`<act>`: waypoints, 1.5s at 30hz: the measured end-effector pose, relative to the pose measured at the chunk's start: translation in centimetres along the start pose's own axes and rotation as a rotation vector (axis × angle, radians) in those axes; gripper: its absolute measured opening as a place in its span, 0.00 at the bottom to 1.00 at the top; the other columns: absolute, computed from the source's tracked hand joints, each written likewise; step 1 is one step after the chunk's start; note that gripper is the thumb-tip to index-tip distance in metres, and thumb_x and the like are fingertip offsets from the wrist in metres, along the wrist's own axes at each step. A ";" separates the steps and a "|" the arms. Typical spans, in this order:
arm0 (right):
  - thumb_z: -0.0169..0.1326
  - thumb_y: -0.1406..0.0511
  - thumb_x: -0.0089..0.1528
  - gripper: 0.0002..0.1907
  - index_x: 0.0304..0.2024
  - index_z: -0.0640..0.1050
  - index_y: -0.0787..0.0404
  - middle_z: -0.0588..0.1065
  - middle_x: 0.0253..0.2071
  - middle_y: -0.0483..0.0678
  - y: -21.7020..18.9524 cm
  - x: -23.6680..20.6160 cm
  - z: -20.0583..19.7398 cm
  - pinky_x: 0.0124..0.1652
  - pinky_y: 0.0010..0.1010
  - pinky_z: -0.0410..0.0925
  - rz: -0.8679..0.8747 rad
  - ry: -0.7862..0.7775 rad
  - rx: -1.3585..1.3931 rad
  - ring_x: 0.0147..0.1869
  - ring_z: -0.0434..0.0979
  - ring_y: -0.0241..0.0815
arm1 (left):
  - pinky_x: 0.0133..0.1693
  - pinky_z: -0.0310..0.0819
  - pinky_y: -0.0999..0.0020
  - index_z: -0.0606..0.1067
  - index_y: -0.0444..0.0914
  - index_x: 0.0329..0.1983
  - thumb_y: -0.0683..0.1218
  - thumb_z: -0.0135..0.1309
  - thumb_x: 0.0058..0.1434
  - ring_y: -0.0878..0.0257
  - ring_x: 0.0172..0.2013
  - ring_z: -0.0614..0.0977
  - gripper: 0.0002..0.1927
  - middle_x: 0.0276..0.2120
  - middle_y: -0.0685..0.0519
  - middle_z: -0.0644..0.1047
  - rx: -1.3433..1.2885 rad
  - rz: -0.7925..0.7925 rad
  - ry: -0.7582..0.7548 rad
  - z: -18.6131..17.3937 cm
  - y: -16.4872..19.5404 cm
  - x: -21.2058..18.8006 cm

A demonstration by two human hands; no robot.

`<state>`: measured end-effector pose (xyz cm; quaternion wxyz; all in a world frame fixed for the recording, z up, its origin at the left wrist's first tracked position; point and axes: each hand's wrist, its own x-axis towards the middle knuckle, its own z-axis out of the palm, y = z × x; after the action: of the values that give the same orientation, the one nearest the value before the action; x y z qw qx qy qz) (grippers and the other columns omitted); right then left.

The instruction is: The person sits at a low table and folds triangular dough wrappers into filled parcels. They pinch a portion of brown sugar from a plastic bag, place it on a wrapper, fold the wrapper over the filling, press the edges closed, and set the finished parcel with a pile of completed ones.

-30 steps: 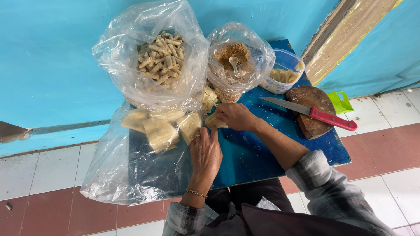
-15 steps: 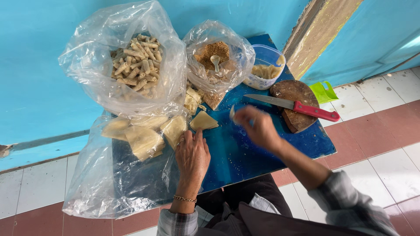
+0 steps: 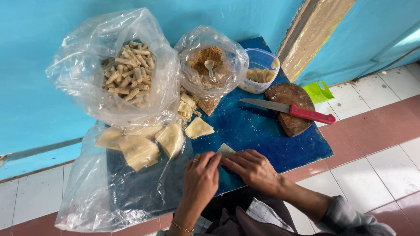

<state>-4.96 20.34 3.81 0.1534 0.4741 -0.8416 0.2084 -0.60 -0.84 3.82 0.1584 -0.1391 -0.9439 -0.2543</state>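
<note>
Pale pastry wrapper (image 3: 225, 150) lay on the blue table (image 3: 262, 131) at its near edge, pinched between the left hand (image 3: 200, 180) and right hand (image 3: 253, 169), fingers of both closed on it, beside stacked wrappers (image 3: 140, 146).

Turquoise painted wall (image 3: 39, 87) fills the top and left, plaster chipped low on the left edge. A tan, scuffed diagonal strip (image 3: 313, 32) crosses it upper right. Floor (image 3: 372, 175) has white tiles with a band of reddish-brown tiles. A low blue table (image 3: 262, 131) stands against the wall. Soft daylight, no hard shadows.
</note>
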 end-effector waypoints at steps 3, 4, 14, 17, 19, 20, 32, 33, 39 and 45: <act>0.61 0.67 0.61 0.17 0.53 0.80 0.58 0.81 0.53 0.48 2.9 0.6 -1.0 0.49 0.36 0.75 0.189 -0.024 0.288 0.50 0.82 0.46 | 0.51 0.71 0.55 0.79 0.36 0.51 0.40 0.59 0.57 0.54 0.47 0.78 0.17 0.46 0.52 0.77 0.029 0.054 -0.008 0.4 0.3 -0.7; 0.62 0.66 0.61 0.16 0.52 0.80 0.58 0.81 0.53 0.49 4.9 1.1 -1.8 0.48 0.38 0.74 0.168 0.055 0.149 0.49 0.82 0.47 | 0.51 0.70 0.54 0.79 0.36 0.50 0.40 0.60 0.57 0.55 0.47 0.78 0.16 0.46 0.52 0.77 0.029 0.055 0.000 0.5 0.2 -0.8; 0.64 0.60 0.55 0.14 0.44 0.86 0.49 0.61 0.74 0.47 24.8 8.0 -1.8 0.68 0.72 0.30 0.550 -0.262 -0.118 0.81 0.46 0.53 | 0.51 0.70 0.54 0.80 0.36 0.47 0.41 0.57 0.59 0.55 0.45 0.78 0.13 0.44 0.52 0.77 -0.042 0.048 0.039 -0.4 0.2 -1.2; 0.63 0.63 0.53 0.14 0.43 0.86 0.49 0.62 0.74 0.45 25.8 7.1 -0.7 0.70 0.69 0.33 0.570 -0.202 -0.070 0.81 0.49 0.52 | 0.52 0.71 0.55 0.80 0.36 0.47 0.41 0.58 0.59 0.55 0.45 0.78 0.13 0.44 0.52 0.77 -0.055 0.045 0.030 -0.4 0.0 -1.3; 0.61 0.64 0.54 0.14 0.43 0.86 0.48 0.63 0.74 0.45 25.8 6.7 -0.3 0.72 0.67 0.36 0.604 -0.134 -0.034 0.81 0.51 0.52 | 0.52 0.71 0.55 0.80 0.36 0.48 0.41 0.58 0.60 0.56 0.45 0.79 0.12 0.44 0.52 0.77 -0.059 0.041 0.018 -0.3 -0.2 -1.3; 0.61 0.64 0.55 0.14 0.43 0.85 0.47 0.64 0.74 0.45 25.7 6.7 -0.2 0.73 0.65 0.38 0.628 -0.099 -0.027 0.81 0.52 0.51 | 0.52 0.71 0.55 0.80 0.36 0.48 0.41 0.58 0.60 0.56 0.45 0.79 0.12 0.44 0.52 0.78 -0.058 0.041 0.018 -0.3 -0.3 -1.2; 0.60 0.68 0.55 0.14 0.43 0.82 0.48 0.65 0.73 0.48 20.3 6.9 -4.0 0.72 0.71 0.37 0.549 -0.057 -0.323 0.80 0.56 0.50 | 0.53 0.71 0.55 0.80 0.36 0.47 0.40 0.57 0.60 0.56 0.46 0.79 0.12 0.44 0.52 0.78 -0.034 0.054 0.032 0.3 -0.3 -1.7; 0.59 0.69 0.56 0.15 0.44 0.82 0.49 0.66 0.74 0.48 19.3 6.6 -4.5 0.73 0.70 0.38 0.550 -0.024 -0.345 0.80 0.57 0.49 | 0.53 0.71 0.55 0.80 0.36 0.47 0.40 0.58 0.59 0.57 0.46 0.79 0.12 0.44 0.52 0.78 -0.031 0.055 0.036 0.4 -0.3 -1.7; 0.56 0.68 0.57 0.22 0.54 0.80 0.47 0.66 0.72 0.47 7.1 2.8 -1.6 0.70 0.59 0.51 0.291 -0.172 0.561 0.75 0.63 0.49 | 0.53 0.71 0.54 0.80 0.37 0.47 0.40 0.57 0.58 0.56 0.46 0.78 0.13 0.44 0.52 0.77 -0.009 0.052 0.022 0.5 -0.3 -1.7; 0.56 0.65 0.62 0.26 0.63 0.77 0.43 0.58 0.75 0.48 3.0 1.7 1.5 0.70 0.66 0.36 0.303 -0.244 0.277 0.79 0.51 0.53 | 0.52 0.72 0.55 0.80 0.37 0.47 0.41 0.57 0.60 0.56 0.46 0.78 0.12 0.45 0.52 0.77 0.007 0.052 0.015 0.7 -0.5 -1.8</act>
<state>-8.49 19.77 2.66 -0.0490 0.3807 -0.8788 0.2837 0.65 -1.23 2.35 0.1726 -0.1612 -0.9396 -0.2478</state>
